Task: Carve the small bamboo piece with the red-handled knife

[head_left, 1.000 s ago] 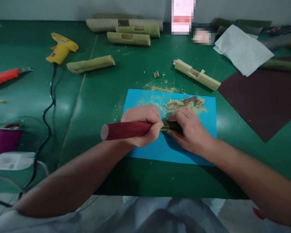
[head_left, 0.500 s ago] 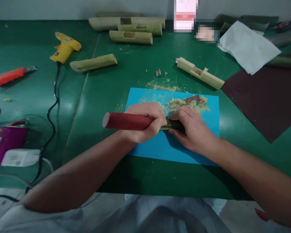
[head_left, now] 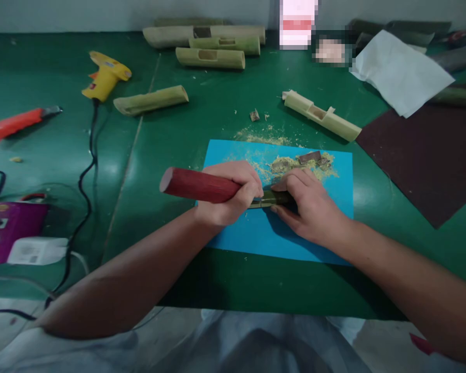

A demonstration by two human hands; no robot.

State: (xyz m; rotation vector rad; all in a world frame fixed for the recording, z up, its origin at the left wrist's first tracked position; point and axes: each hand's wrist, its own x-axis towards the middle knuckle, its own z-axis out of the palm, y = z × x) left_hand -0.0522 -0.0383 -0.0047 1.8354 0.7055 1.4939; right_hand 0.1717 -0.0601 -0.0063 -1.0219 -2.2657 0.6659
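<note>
My left hand is wrapped round the thick red wooden handle of a tool, whose working end is mostly hidden by my fingers. Its butt points left and slightly up. Under my fist lies a short piece of dark green bamboo, with a thin cut line across it. My right hand grips the bamboo's right part between thumb and fingers, pressing it on a blue sheet. Just behind the hands, brown bamboo chips lie in pale sawdust.
Beyond the sheet lies a notched bamboo piece; several more bamboo tubes lie along the wall. On the left are a yellow glue gun, an orange-handled cutter and a purple box with cords. A dark brown sheet lies right.
The butt of the red handle has tipped up and shifted slightly left with my left hand, uncovering more of the bamboo. My right hand keeps its hold.
</note>
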